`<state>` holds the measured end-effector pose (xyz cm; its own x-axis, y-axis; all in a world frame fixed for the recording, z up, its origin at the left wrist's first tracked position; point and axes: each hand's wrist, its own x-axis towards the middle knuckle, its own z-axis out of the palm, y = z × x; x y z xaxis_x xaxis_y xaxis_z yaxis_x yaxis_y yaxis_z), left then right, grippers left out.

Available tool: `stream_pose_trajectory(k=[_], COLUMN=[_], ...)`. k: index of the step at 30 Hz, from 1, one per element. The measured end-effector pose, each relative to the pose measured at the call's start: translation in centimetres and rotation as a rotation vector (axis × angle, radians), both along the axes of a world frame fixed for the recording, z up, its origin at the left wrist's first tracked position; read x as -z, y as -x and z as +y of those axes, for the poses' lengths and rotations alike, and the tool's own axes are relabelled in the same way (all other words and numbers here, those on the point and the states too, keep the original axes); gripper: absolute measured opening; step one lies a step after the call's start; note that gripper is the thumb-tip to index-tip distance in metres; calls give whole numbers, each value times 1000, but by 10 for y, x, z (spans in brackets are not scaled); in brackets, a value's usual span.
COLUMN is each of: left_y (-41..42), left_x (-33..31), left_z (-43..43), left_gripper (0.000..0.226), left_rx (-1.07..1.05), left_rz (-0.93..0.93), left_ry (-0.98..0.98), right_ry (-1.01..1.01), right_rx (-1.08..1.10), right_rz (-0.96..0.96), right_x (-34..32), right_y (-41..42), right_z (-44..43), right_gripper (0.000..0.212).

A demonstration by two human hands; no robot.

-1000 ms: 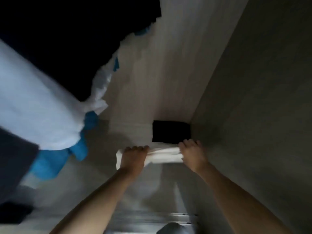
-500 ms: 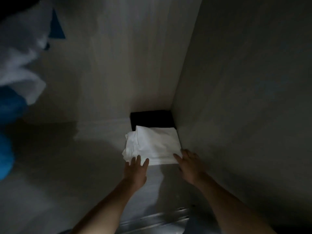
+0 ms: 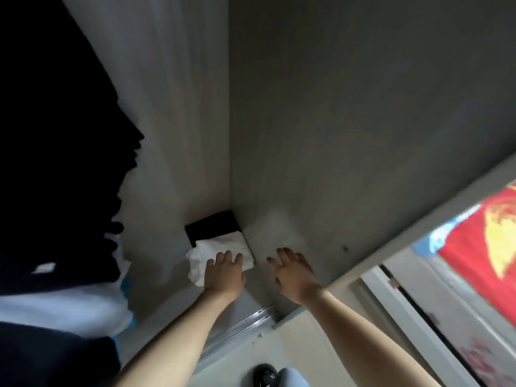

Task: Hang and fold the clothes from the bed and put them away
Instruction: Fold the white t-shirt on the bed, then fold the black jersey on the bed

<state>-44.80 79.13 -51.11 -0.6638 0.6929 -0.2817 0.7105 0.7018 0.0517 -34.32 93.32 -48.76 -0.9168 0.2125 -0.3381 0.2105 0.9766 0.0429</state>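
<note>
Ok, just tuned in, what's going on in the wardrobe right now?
A person is putting a folded white garment into the wardrobe's back corner, in front of a folded black one. The left hand rests flat on its near edge; the right hand hovers open beside it, holding nothing. Dark clothes hang at left.

Folded garment [image 3: 223, 248] in wardrobe corner [image 3: 233, 191]; hanging clothes [image 3: 55, 163] left.

Dim wardrobe interior: pale back panel [image 3: 178, 113] at 11 o'clock meets a grey side panel [image 3: 349, 121] at 1 o'clock. A metal track [image 3: 243, 324] edges the wardrobe floor at 6 o'clock. Bright red cloth [image 3: 474, 247] at 4 o'clock.
</note>
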Motion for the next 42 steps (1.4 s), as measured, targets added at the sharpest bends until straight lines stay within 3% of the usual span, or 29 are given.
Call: stream_pose_trajectory(k=[7,9,13,21,30,38,42], left_y=[-72,-89,-119,-221,-414,-613,-689], left_x=[-109,-131,-161,-205,-236,-237,-238], left_z=[-45,-52,-42,5,3,-106,-171], left_gripper=[52,52,50,33,41,39,43], left_rx=[272,287,460,709,1115,1475,1671], left_rz=[39,-40,32,-184,-213,-316,-474], left_ry=[-152,-123,-273,-421,-544,-477,-474], right_ry=[-37,-35,-47,-107,-152,-293,-440], right_rx=[59,130,448,1019,1514,1794,1922], right_rz=[97,63,69,105,208,298,372], right_x=[-110,-121,-145,-181,-214,-231,-244], right_y=[-100,-131,-209,-387,-575,-697,-726], right_z=[-49,-55,-63,-108,-245,-417,-502], right_gripper=[55,55,58,56,50,48,44])
